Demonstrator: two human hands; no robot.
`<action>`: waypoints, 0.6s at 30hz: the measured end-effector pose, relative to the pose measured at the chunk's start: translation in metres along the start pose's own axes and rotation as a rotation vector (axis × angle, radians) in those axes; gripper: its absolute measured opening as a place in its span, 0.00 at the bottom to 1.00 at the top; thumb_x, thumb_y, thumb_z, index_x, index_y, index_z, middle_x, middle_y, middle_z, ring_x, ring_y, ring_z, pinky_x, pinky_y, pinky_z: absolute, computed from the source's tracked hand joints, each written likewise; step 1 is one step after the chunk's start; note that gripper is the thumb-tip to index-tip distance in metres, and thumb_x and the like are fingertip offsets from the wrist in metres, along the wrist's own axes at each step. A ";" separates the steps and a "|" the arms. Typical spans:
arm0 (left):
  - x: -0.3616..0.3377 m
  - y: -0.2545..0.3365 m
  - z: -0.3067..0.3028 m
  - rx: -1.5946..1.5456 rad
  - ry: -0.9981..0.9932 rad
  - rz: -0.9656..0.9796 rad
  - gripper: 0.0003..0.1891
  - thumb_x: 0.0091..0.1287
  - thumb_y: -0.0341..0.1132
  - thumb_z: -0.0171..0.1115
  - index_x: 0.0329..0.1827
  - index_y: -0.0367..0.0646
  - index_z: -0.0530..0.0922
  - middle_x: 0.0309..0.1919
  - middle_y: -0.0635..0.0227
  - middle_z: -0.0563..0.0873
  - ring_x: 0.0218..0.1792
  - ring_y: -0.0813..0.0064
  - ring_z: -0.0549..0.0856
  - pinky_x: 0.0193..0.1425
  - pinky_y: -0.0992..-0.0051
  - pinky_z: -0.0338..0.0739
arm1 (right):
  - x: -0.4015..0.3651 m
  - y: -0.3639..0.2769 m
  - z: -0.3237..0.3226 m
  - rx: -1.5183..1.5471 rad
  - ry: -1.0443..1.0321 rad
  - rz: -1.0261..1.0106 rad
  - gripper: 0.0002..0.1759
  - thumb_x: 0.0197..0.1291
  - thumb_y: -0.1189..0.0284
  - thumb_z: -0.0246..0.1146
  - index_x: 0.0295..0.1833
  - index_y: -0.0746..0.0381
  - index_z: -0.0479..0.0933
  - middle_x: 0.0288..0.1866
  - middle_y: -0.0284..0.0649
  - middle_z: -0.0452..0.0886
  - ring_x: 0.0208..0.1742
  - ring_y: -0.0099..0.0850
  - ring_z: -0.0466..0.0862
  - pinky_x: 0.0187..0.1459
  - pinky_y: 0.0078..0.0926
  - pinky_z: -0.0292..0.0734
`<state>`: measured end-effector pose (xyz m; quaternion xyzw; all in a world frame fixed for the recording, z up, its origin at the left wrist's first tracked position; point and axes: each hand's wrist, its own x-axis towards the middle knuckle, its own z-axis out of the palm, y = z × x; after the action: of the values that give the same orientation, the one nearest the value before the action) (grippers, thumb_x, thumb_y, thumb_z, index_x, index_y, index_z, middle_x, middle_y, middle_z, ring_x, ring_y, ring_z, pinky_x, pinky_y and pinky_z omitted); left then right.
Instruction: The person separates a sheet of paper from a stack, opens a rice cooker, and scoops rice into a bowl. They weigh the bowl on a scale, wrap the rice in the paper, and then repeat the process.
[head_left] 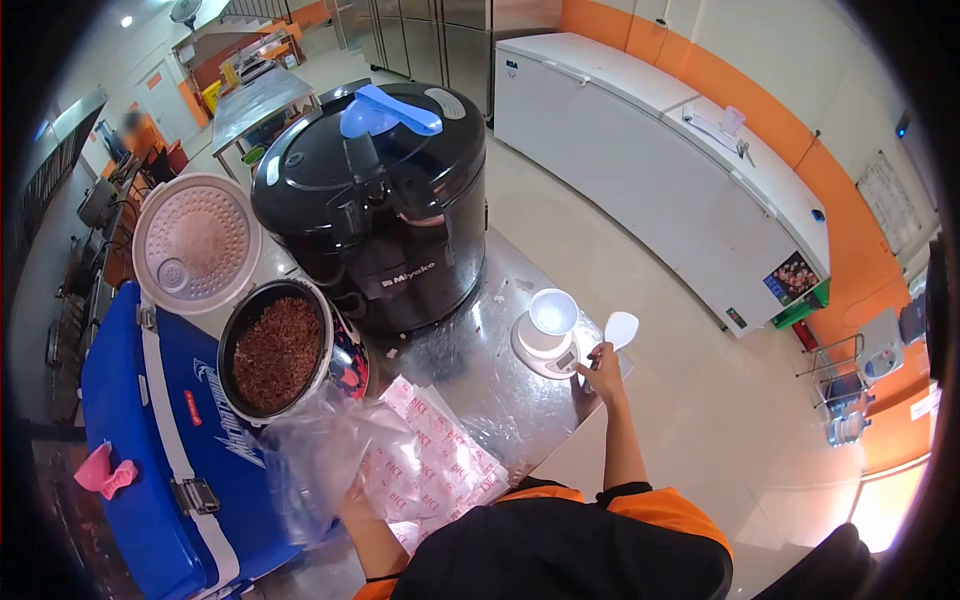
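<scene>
My right hand [602, 374] is closed on a white rice paddle [621, 329], at the right edge of the steel table. Just left of it, a small white bowl [553, 312] rests on a white kitchen scale [545, 346]. My left hand [354, 498] is low in the view, closed on a clear plastic bag [315, 450] that partly covers its fingers. Beside that hand lies a stack of printed wrapping paper [435, 450] with red lettering. An open rice cooker [275, 355] full of reddish-brown rice stands above the bag.
A large black Miyako rice cooker [385, 220] carries a blue scoop [390, 112] on its lid. The smaller cooker's raised lid [195, 243] leans left. A blue cooler box [165, 420] stands at the left, a white chest freezer [640, 150] beyond the aisle. A person [150, 140] is far back.
</scene>
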<state>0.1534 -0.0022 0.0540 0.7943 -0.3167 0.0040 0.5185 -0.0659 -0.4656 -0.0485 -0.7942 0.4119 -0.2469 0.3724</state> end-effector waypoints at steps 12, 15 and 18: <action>-0.046 0.074 0.026 0.751 0.105 -0.276 0.17 0.69 0.38 0.50 0.55 0.38 0.74 0.49 0.54 0.79 0.46 0.62 0.81 0.50 0.67 0.76 | -0.110 -0.132 0.021 -0.472 -0.113 -0.546 0.24 0.46 0.82 0.59 0.53 0.58 0.75 0.39 0.41 0.78 0.38 0.41 0.80 0.36 0.37 0.77; -0.057 0.058 0.032 0.692 0.067 -0.326 0.16 0.69 0.37 0.51 0.54 0.38 0.74 0.48 0.55 0.79 0.47 0.63 0.80 0.50 0.67 0.76 | -0.115 -0.132 0.047 -0.526 -0.135 -0.509 0.26 0.47 0.79 0.60 0.56 0.53 0.75 0.43 0.39 0.75 0.42 0.40 0.78 0.38 0.38 0.76; -0.066 0.058 0.038 0.653 0.034 -0.357 0.15 0.69 0.36 0.52 0.53 0.39 0.75 0.47 0.56 0.79 0.47 0.64 0.80 0.50 0.68 0.76 | -0.121 -0.127 0.050 -0.525 -0.185 -0.439 0.26 0.48 0.76 0.60 0.57 0.53 0.75 0.50 0.42 0.72 0.50 0.41 0.74 0.46 0.40 0.73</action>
<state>0.0591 -0.0155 0.0621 0.9603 -0.1467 0.0277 0.2357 -0.0366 -0.2961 0.0116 -0.9514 0.2451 -0.1340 0.1295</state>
